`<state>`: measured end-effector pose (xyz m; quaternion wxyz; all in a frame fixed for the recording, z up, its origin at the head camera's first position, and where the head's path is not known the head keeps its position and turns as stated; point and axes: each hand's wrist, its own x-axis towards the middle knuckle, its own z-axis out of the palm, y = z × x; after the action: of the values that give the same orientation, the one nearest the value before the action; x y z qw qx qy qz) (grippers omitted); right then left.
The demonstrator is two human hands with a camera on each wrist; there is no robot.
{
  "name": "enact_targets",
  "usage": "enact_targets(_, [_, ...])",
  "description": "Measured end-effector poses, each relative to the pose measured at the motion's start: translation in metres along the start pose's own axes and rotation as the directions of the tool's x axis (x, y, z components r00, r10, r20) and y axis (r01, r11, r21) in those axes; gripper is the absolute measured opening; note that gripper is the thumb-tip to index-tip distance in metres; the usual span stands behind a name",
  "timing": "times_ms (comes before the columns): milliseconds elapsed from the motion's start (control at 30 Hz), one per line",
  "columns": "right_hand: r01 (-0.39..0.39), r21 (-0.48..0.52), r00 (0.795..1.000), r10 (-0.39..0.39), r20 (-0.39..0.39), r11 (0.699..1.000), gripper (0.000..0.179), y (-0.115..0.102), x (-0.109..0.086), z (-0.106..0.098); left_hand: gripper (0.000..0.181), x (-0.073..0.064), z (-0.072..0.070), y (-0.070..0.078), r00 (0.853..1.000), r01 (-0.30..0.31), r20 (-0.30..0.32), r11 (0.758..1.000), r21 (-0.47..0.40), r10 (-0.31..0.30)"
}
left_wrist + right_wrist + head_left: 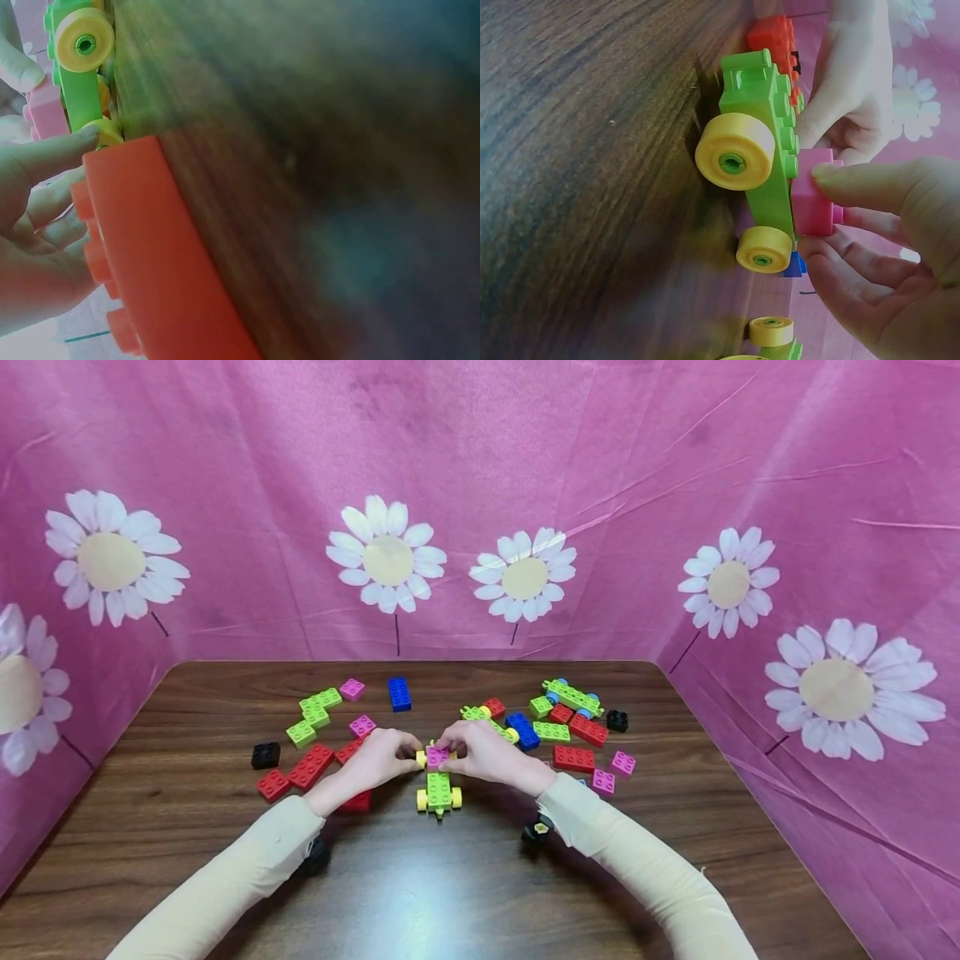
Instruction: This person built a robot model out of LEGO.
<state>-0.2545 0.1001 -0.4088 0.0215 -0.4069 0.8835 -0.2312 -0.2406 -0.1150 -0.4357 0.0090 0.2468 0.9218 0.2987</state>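
Observation:
A lime-green toy car base point(438, 791) with yellow wheels stands on the table between the hands. On its far end sits a pink 2x2 brick point(811, 199), pinched between the thumb and fingers of my right hand point(487, 752). My left hand point(382, 756) holds the base at its far left yellow wheel point(422, 759). In the left wrist view a fingertip lies against a yellow wheel point(109, 129). A large red brick point(161, 247) stands close under this hand. The studs at the near end of the base are bare.
Left of the hands lie red bricks point(311, 766), green bricks point(302, 733), a black brick point(266, 755) and a blue brick point(399, 693). To the right are another green car base point(573, 696), a blue brick point(522, 731), red bricks point(573, 757) and pink bricks point(623, 763).

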Motion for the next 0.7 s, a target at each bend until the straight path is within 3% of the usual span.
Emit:
enact_targets(500, [-0.053,-0.019,0.998,0.053,0.038,0.998,0.02,-0.0048,0.0049,-0.0019,0.019,0.0023,-0.0003,0.0021,0.999,-0.028,-0.016,0.998,0.056,0.029])
enact_targets(700, [-0.073,0.03,0.995,0.071,0.063,0.997,0.019,-0.0045,0.0049,-0.0021,0.018,0.0028,-0.0003,0.0024,1.0,-0.03,-0.004,0.998,0.055,0.031])
